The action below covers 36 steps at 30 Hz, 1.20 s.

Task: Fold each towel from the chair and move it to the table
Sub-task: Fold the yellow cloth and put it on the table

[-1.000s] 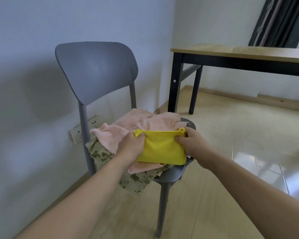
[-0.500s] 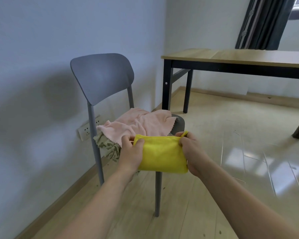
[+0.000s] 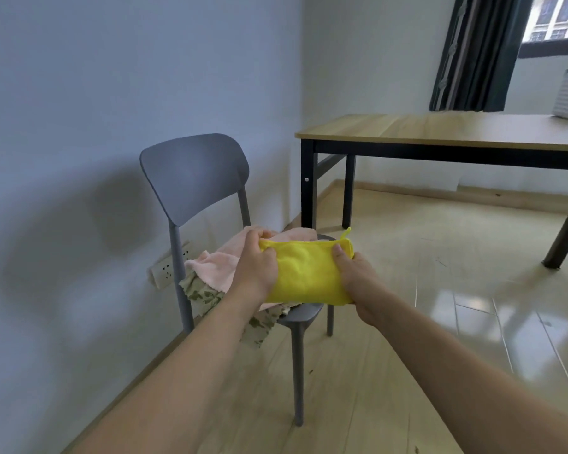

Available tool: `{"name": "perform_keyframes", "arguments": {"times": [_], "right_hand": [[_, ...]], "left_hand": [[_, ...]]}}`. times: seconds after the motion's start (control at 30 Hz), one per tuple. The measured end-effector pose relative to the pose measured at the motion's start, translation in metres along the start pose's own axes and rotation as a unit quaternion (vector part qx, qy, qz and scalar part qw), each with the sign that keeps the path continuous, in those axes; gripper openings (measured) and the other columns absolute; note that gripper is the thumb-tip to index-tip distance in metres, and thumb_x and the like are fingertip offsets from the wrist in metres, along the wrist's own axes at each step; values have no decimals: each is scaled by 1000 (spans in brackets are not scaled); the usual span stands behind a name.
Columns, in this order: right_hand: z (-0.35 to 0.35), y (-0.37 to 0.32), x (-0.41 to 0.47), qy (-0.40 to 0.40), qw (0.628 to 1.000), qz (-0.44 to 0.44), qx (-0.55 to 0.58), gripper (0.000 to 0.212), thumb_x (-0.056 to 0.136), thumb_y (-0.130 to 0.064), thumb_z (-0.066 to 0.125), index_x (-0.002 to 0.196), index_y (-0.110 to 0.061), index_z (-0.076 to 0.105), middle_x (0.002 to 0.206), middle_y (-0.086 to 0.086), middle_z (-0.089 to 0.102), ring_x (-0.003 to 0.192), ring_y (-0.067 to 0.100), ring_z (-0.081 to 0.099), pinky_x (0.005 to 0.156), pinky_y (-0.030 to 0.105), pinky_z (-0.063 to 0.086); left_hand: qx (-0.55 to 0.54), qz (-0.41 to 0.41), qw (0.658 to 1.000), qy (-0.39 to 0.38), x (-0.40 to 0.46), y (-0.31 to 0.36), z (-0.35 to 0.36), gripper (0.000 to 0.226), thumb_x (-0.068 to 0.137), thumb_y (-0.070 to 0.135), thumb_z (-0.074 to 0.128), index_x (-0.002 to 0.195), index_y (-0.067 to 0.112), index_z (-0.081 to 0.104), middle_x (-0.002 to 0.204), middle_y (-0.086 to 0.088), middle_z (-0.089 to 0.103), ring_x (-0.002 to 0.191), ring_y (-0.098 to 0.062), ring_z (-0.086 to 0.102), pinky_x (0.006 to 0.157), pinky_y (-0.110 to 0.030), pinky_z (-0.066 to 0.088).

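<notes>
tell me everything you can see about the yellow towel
The yellow towel is bright, soft-looking cloth folded into a compact rectangle, with a small loop sticking up at its top right corner. It is held up in front of the chair; the left hand and right hand grip its two ends.

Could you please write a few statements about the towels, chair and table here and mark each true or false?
1. Both hands hold the folded yellow towel. True.
2. The pink towel lies on the table. False: it lies on the chair.
3. A camouflage-patterned towel lies under the pink one. True.
4. The left hand hangs free. False: it grips the yellow towel's left end; the right hand grips the other.
</notes>
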State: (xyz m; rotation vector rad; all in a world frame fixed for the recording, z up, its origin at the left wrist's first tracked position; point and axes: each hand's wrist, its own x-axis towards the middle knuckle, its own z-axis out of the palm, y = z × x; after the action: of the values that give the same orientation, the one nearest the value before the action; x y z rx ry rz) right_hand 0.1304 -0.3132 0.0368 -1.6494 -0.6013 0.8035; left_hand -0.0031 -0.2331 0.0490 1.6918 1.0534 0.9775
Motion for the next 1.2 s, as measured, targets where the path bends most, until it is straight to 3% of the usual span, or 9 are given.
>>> {"name": "perform_keyframes", "arguments": {"times": [0.1,0.2,0.33,0.47,0.6,0.8,0.97,1.2], "right_hand": [[-5,-8,30,21,999,-40,-12,44,100,-44,37,128,-12,42,114,6,49,97,21,46,81,36,39],[-9,-16,77,28,999,-37,1,42,100,-43,39,128,-13,44,112,4,49,96,20,47,79,35,39],[-16,-18,151,53,998,-23,13,39,99,-44,41,124,-14,49,109,3,51,96,21,49,79,34,39],[-26,-50,191,89,996,-10,15,33,98,-44,41,103,-12,51,97,3,52,79,14,48,67,29,40],[-56,-135,193,144,989,-29,-20,36,101,-43,32,95,-11,48,83,-2,47,70,10,43,56,26,33],[-132,-340,168,175,983,-39,-43,36,101,-44,31,96,-12,48,91,2,51,85,20,47,67,32,36],[-189,-486,115,181,979,-44,-81,39,101,-44,30,109,-11,50,101,3,50,94,22,46,79,32,34],[-226,-540,74,177,981,-31,-76,34,101,-41,32,98,-12,50,98,3,50,92,23,46,76,32,34]], "left_hand": [[1,-3,1000,2,31,-2,15,20,97,20,35,108,21,52,106,3,55,96,-18,50,84,-36,43],[52,9,998,16,77,-6,39,25,101,31,34,109,14,51,98,0,53,92,-20,49,80,-34,40],[135,53,989,32,149,-18,79,26,103,28,33,103,9,51,93,-1,53,87,-21,48,74,-31,34],[172,64,982,42,196,8,102,18,102,27,35,94,17,46,91,1,53,85,-21,47,72,-31,34],[178,68,981,25,227,96,108,17,102,27,35,94,19,47,91,2,53,85,-19,48,71,-30,34],[142,77,987,17,253,315,97,25,102,26,36,104,10,55,89,3,53,81,-16,46,65,-25,27],[99,61,993,19,236,478,73,23,102,26,36,101,12,54,89,5,54,82,-13,48,69,-26,33],[87,82,993,2,212,548,66,24,102,27,37,101,12,55,89,3,56,83,-14,51,69,-24,35]]}}
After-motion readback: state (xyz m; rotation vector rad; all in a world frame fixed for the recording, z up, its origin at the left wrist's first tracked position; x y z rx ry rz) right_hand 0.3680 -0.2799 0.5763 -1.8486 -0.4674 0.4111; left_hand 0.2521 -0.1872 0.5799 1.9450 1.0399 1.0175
